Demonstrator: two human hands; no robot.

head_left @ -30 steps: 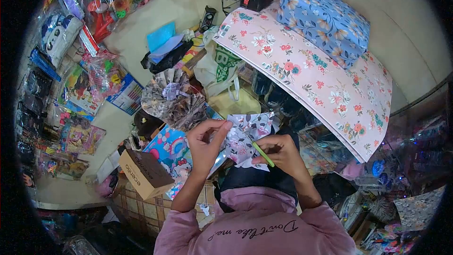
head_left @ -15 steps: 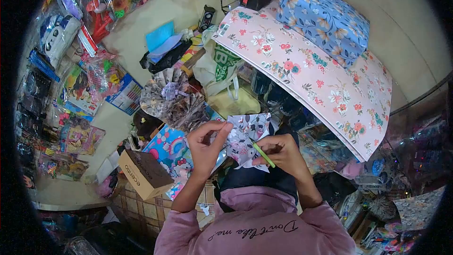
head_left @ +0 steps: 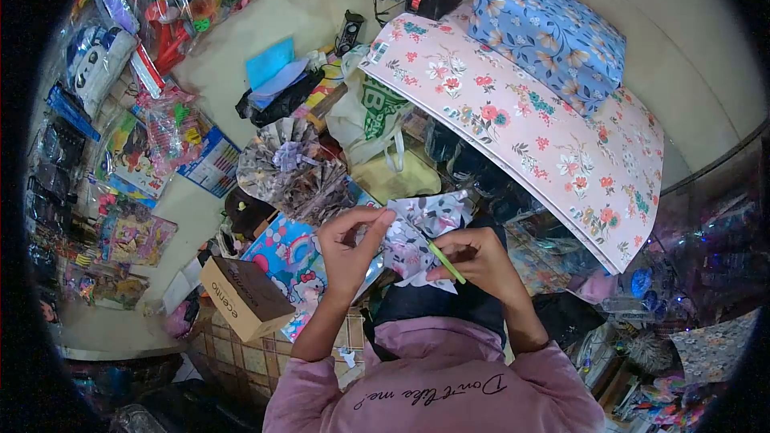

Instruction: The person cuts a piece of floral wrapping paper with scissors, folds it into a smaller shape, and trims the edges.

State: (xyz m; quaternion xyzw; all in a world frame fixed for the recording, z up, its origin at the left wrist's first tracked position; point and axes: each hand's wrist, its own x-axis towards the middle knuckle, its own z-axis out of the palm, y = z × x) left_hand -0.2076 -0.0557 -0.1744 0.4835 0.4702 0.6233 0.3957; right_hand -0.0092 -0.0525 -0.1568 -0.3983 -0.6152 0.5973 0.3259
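Observation:
A sheet of white paper with grey and pink flowers [head_left: 407, 247] is held up above the lap. My left hand [head_left: 349, 244] pinches its left edge between thumb and fingers. At the paper's right side, my right hand [head_left: 477, 256] is closed around a slim lime-green tool [head_left: 446, 262], which could be scissors or a cutter. The tool's far end meets the paper, and its tip cannot be made out. A pleated rosette of grey patterned paper [head_left: 281, 156] lies just beyond my left hand.
Pink floral sheets [head_left: 521, 124] stretch across the right, with a blue flowered package [head_left: 553, 40] on top. A cardboard box [head_left: 245, 297] and Hello Kitty wrapping [head_left: 285, 252] lie to the left. Beyond the hands sits a white-green plastic bag [head_left: 369, 112]. Packaged toys [head_left: 172, 128] cover the left side.
The upper right part of the flowered paper has lifted and shifted right, folding away along the tool. Both hands stay almost in place.

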